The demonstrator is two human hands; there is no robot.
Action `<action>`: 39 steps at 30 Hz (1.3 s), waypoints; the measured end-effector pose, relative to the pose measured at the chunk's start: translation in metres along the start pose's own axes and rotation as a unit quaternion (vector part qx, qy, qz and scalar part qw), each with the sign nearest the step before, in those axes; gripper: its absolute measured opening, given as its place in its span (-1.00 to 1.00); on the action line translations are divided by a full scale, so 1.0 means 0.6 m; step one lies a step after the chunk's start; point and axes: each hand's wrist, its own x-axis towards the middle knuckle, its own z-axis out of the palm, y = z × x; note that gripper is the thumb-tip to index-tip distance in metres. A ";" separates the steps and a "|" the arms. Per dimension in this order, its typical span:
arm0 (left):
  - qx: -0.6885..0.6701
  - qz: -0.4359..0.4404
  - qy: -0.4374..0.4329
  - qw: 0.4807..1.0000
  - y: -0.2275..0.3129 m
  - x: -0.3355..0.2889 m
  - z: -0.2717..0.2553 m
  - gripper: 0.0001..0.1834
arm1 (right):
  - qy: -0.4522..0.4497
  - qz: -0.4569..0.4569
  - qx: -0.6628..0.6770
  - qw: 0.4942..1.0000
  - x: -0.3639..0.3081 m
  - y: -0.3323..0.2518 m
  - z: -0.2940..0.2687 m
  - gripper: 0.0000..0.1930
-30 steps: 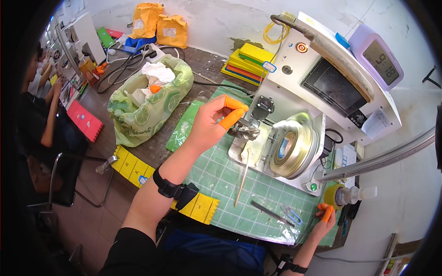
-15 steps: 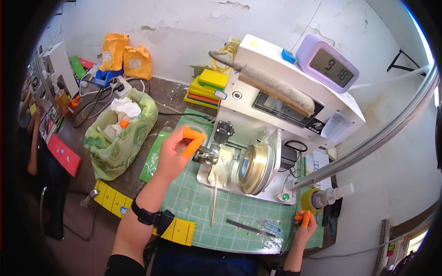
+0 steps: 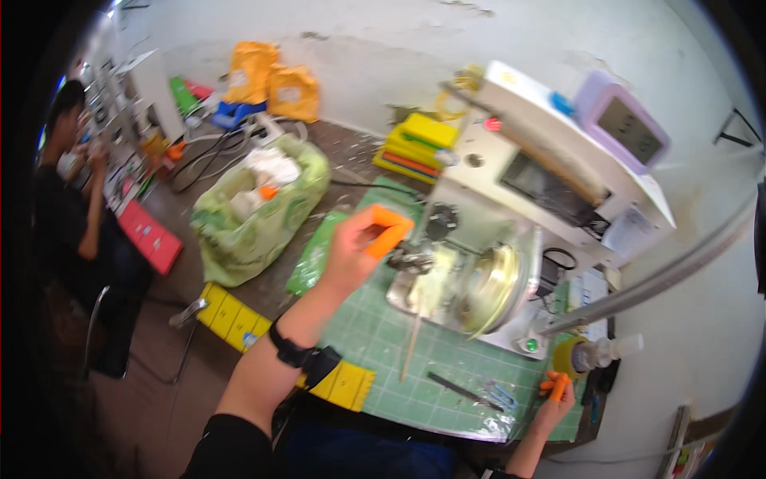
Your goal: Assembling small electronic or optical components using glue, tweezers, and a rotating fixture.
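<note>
Left hand [image 3: 359, 251] curled at tape machine [image 3: 471, 283]; right hand [image 3: 554, 395] on mat edge.

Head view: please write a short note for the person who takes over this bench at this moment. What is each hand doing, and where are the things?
Left hand: raised over the green cutting mat, fingertips in orange finger cots, touching the small metal part at the front of the winding machine.
Right hand: low at the mat's right edge, also in orange cots, near a tape roll; whether it holds anything cannot be seen.
A pale strip hangs from the machine onto the mat. The metal spool sits mounted.
Done or left: not readable from this view.
</note>
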 end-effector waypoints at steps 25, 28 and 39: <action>0.000 -0.025 -0.007 1.000 -0.011 0.002 -0.001 -0.92 | 0.009 -0.022 -0.037 0.999 0.007 0.005 -0.006 -0.66; 0.006 -0.026 -0.007 1.000 -0.011 0.001 -0.001 -0.92 | 0.026 -0.005 -0.046 0.999 0.004 -0.004 0.003 -0.64; 0.013 -0.017 -0.012 1.000 -0.012 0.003 -0.006 -0.92 | 0.012 -0.026 -0.042 0.999 0.006 0.006 -0.003 -0.63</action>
